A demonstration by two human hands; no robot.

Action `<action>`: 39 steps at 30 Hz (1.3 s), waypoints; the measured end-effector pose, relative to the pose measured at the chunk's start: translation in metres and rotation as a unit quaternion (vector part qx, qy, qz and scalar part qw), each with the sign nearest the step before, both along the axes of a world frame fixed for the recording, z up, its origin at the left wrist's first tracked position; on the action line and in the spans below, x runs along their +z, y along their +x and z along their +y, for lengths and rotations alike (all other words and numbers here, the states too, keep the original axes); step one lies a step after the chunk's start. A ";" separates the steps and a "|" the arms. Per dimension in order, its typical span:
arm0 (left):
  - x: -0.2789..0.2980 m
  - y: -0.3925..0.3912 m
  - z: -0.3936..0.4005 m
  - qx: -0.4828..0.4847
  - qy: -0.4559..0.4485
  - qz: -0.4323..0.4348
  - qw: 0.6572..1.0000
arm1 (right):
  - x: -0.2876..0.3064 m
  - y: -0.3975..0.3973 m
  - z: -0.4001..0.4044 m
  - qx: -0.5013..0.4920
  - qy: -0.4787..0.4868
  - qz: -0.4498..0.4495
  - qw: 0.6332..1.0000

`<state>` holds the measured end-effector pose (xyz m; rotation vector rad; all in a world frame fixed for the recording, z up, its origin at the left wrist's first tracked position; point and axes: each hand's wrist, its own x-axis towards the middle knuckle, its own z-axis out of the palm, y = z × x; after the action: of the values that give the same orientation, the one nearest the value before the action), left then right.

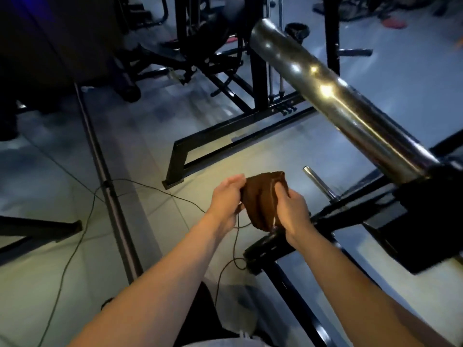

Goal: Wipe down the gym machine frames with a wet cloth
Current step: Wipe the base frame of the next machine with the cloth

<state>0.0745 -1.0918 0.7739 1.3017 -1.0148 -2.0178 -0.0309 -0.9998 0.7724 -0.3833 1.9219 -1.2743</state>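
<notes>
A brown cloth point(260, 199) is bunched between both hands at the middle of the view, above the floor. My left hand point(225, 199) grips its left edge with curled fingers. My right hand point(292, 211) grips its right side, thumb on top. Up and to the right runs a thick shiny steel tube point(325, 88) of the gym machine, ending in a black frame block point(431, 211). Neither the cloth nor the hands touch the tube. A black frame bar point(273, 244) lies just under my right hand.
A black base frame point(225, 144) stands on the tiled floor ahead, with more dark machines point(195, 46) behind. A long barbell bar point(107, 186) lies on the floor at left. Thin black cable point(82, 234) loops across the tiles. A short chrome peg point(318, 181) sticks up right of the cloth.
</notes>
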 end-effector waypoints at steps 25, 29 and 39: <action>0.001 -0.029 -0.372 -0.145 -0.117 -0.046 0.981 | 0.013 -0.007 -0.364 -0.075 -0.084 0.068 0.991; -0.008 -0.068 -0.429 -0.183 -0.128 -0.082 0.971 | 0.008 -0.048 -0.410 -0.131 -0.089 0.012 0.987; 0.009 -0.188 -0.548 -0.368 0.019 0.022 0.929 | 0.039 -0.180 -0.475 -0.171 -0.139 -0.075 0.973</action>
<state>-0.1133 -1.6401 0.7826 0.9556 -1.6205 -2.5906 -0.2114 -1.4747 0.8109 -0.0898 1.7317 -1.7549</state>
